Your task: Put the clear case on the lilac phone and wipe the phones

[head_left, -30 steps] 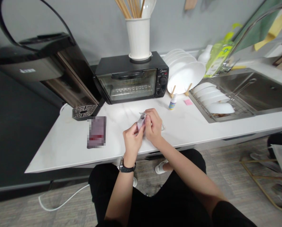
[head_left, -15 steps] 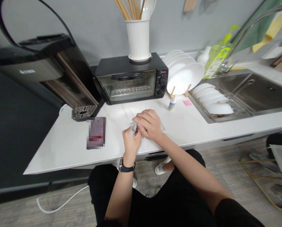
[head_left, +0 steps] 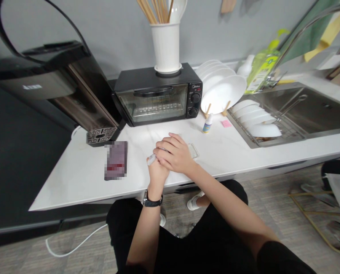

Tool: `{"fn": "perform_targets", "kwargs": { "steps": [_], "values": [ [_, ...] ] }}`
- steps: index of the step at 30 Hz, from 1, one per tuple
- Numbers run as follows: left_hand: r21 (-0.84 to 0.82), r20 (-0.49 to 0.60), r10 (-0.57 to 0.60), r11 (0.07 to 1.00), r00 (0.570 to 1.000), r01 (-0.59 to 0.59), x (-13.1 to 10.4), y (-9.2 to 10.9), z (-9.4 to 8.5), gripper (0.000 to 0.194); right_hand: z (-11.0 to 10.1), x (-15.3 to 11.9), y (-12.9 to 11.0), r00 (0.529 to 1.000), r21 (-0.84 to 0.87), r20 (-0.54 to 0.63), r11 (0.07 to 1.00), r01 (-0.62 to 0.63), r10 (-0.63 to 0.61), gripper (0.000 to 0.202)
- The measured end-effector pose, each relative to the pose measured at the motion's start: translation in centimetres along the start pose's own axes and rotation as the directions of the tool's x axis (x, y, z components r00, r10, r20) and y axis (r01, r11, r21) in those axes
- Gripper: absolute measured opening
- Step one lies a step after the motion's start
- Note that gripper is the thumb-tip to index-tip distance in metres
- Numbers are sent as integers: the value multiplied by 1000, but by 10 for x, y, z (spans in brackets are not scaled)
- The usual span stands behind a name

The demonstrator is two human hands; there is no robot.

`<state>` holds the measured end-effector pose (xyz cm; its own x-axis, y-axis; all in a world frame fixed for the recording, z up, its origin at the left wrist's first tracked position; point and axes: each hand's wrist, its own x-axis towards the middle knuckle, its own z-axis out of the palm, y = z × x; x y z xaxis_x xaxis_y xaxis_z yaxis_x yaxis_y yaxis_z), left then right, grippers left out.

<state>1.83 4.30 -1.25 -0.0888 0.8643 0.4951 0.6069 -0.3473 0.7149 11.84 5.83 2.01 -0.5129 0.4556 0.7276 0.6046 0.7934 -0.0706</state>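
Note:
My left hand (head_left: 157, 173), with a black-strapped watch on its wrist, is closed round a small whitish piece that looks like a cloth or wipe (head_left: 150, 159). Over it lies my right hand (head_left: 177, 154), its fingers wrapped across the left hand and the same piece. Most of the piece is hidden between the two hands. A clear see-through object with a thin rim (head_left: 193, 150) lies on the counter just right of my right hand. Farther back stands a small white bottle with a blue and yellow label (head_left: 207, 124).
A pixelated dark flat object (head_left: 117, 160) lies left of my hands on the white counter (head_left: 81, 177). Behind are a water dispenser (head_left: 69, 87), a toaster oven (head_left: 158, 102) and racked plates (head_left: 224, 93). A pink note (head_left: 226, 123) lies near the sink (head_left: 315, 110).
My right hand has slid slightly left and further over my left hand. The whitish piece now lies lower and flatter, and more of the clear object shows.

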Motion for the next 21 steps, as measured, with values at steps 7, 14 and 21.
{"fn": "perform_targets", "kwargs": {
  "steps": [7, 14, 21],
  "values": [
    [21, 38, 19, 1000, 999, -20, -3, 9, 2, 19, 4, -9, 7, 954, 49, -129, 962, -268, 272, 16],
    [45, 50, 5, 999, 999, -7, -5, 5, 0, 16, 3, -7, -9, 916, 46, -168, 931, -362, 364, 17],
    [51, 43, 1, 999, 999, -3, -3, 3, 0, 20, -1, -4, -2, 983, 11, -22, 983, -184, 184, 20]
  ]
}}
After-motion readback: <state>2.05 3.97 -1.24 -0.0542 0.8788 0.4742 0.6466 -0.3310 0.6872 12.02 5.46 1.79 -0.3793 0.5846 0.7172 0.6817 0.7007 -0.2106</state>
